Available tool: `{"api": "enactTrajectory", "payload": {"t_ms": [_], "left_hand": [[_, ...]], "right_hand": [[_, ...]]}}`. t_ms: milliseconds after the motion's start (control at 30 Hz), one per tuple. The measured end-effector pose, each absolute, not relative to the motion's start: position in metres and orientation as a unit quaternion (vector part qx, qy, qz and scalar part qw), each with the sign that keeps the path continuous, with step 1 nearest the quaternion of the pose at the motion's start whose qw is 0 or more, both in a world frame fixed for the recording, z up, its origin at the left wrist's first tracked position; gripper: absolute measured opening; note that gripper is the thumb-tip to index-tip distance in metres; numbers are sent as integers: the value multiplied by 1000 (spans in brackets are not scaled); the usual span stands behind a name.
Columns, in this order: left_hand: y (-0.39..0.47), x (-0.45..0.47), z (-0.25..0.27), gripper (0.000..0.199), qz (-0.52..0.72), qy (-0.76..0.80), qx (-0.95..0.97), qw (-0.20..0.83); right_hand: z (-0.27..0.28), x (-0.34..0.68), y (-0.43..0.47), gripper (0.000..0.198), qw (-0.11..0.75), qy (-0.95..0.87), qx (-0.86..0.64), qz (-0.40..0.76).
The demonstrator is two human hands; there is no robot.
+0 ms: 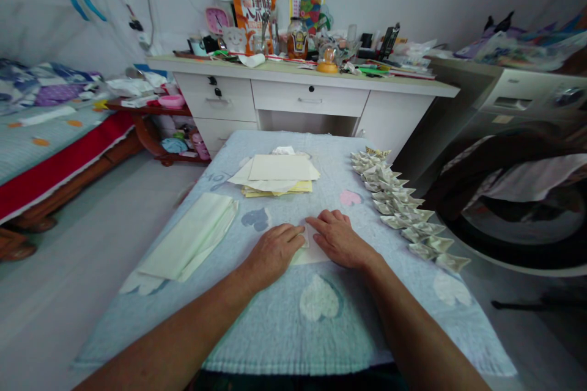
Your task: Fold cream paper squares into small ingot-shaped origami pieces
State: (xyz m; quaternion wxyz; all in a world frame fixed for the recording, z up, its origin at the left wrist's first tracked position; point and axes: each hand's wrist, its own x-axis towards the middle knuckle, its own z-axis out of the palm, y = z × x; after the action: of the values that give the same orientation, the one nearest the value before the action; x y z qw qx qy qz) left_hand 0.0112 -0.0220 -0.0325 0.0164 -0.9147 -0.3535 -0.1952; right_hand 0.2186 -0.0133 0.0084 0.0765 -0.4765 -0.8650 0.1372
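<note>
A small pale sheet of paper (309, 255), partly folded, lies on the cloth-covered table under both hands. My left hand (276, 252) is closed at its left part, with the fingertips pinching and pressing the folded edge. On the other side, my right hand (342, 238) grips the paper's right part, its index finger stretched toward the left fingertips and the other fingers curled. The hands hide much of the sheet, so its exact fold cannot be made out. Beyond them lies a stack of pale and yellow paper sheets (279, 168).
Folded paper boats (397, 198) stand in a long row along the table's right side. A bundle of long pale paper (190, 238) lies on the left. Behind is a cluttered white desk (307, 98); a washing machine (527, 95) is at right, a bed (55, 146) at left.
</note>
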Motion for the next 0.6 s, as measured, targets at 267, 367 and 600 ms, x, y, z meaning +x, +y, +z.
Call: {"api": "enactTrajectory", "payload": {"t_ms": [267, 367, 600], "left_hand": [[-22, 12, -29, 13, -183, -355, -917, 3], [-22, 12, -28, 13, -172, -359, -917, -4], [-22, 13, -24, 15, -167, -359, -918, -26]], "right_hand": [[10, 217, -14, 43, 57, -871, -471, 122], [11, 216, -15, 42, 54, -872, -473, 117], [12, 214, -16, 39, 52, -866, -483, 115]]}}
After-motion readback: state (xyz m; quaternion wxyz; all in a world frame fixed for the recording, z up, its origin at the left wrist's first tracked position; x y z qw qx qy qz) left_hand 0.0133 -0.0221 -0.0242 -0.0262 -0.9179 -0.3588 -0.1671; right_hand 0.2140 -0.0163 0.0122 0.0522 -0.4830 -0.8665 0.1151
